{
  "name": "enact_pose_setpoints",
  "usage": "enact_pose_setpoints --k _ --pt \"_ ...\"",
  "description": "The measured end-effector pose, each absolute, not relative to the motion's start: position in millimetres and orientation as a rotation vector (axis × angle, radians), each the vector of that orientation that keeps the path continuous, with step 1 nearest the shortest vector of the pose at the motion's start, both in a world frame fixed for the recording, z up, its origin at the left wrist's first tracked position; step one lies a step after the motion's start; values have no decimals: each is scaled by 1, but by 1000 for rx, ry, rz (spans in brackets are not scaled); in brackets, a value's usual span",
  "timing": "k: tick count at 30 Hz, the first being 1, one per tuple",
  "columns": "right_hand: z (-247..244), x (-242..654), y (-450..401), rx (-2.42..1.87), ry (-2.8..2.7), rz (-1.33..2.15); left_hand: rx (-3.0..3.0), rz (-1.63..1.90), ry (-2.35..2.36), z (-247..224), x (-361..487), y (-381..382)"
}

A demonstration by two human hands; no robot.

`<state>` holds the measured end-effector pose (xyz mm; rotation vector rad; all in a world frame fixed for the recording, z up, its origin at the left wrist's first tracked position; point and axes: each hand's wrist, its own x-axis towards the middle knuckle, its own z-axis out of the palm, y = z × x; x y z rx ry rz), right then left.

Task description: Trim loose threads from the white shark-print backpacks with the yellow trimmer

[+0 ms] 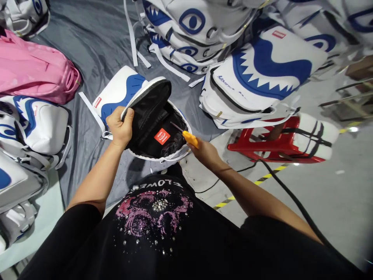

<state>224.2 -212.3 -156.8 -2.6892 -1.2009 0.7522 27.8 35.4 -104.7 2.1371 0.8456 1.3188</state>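
Note:
A white and blue backpack [116,89] lies unzipped on the grey cloth in front of me, its flap folded back. Its black lining [145,140] shows, with a red label [162,136] inside. The edge of the raised flap is gripped by my left hand [120,124], fingers curled and thumb on top. My right hand [204,149] is closed around an orange-handled tool [190,139] at the right side of the opening. The tool's thin metal end [176,126] points into the bag; its exact kind is not clear.
White and blue backpacks are stacked [192,23] at the back, and another [262,74] lies to the right. More bags [37,124] and a pink backpack [37,66] are on the left. A red stool [262,142] and a black cable [287,190] are at the right, over the floor.

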Motion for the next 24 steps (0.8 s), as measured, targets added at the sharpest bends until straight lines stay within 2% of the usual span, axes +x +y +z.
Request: enact_pose_setpoints --k 4,10,19,24 --pt "-158 223 -209 -2487 -1018 692 2174 1271 773 -105 33 32" --pt "-166 212 -174 -2304 -1102 850 2203 1251 770 -102 33 33" --pt "-143 213 -160 -2440 -1389 876 2169 1176 747 -113 31 37" --pt "-103 252 -126 -2643 -1585 855 2214 1167 864 -103 24 25"
